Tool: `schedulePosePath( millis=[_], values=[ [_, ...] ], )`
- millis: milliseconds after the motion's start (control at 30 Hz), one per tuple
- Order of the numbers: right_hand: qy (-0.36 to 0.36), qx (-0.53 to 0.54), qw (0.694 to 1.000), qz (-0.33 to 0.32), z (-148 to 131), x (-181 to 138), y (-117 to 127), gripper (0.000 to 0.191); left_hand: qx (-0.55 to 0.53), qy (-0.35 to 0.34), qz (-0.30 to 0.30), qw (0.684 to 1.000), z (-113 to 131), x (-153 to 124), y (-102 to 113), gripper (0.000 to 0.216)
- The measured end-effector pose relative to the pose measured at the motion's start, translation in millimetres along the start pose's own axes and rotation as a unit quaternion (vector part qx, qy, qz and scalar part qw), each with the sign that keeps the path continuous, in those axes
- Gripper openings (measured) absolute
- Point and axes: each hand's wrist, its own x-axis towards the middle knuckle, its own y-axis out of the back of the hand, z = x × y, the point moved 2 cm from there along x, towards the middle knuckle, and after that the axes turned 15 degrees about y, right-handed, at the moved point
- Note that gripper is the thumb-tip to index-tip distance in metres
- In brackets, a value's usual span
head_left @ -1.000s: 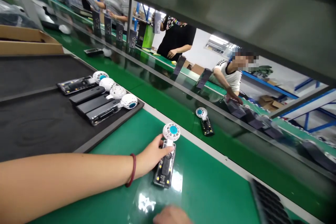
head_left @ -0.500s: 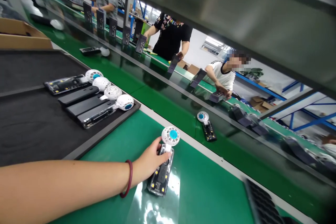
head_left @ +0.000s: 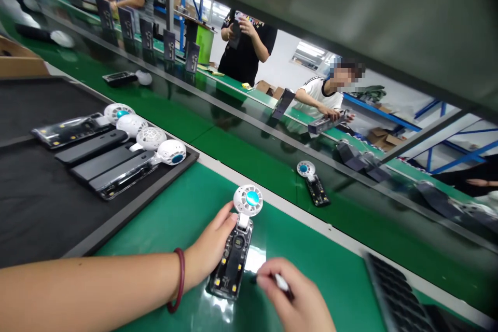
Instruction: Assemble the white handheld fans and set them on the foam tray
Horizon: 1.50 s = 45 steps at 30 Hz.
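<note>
A small handheld fan [head_left: 235, 249] with a clear black body and a white round head with a blue centre lies on the green bench [head_left: 334, 275]. My left hand [head_left: 208, 251] rests against its left side, fingers touching the neck below the head. My right hand [head_left: 298, 301] has come in at the bottom, pinching a thin white-tipped tool [head_left: 280, 282] just right of the fan's body.
A black foam tray [head_left: 46, 202] at left carries several finished fans [head_left: 128, 158] in a row. Another fan [head_left: 314, 182] lies on the moving green belt beyond a white strip. A dark ridged tray [head_left: 400, 301] sits at bottom right. People work across the belt.
My right hand has come into view with the white-tipped tool beside the fan. The view shifted left and down; the fan on the belt drifted right.
</note>
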Motion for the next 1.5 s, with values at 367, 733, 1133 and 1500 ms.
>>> schedulePosePath(
  millis=[367, 733, 1133, 1500],
  values=[
    [0.000, 0.039, 0.999, 0.034, 8, 36, -22, 0.012, 0.025, 0.006, 0.021, 0.999, -3, 3, 3, 0.043],
    [0.039, -0.046, 0.997, 0.043, 11, 32, -28, 0.015, 0.037, 0.029, 0.023, 0.999, -7, 3, 3, 0.041],
    [0.069, -0.138, 0.984, 0.086, 5, 26, -38, 0.020, 0.034, 0.045, 0.031, 0.998, -5, 1, 3, 0.040],
    [0.048, -0.179, 0.972, 0.145, 5, 23, -45, 0.023, 0.031, 0.024, 0.022, 0.999, -3, 1, 2, 0.041]
  ],
)
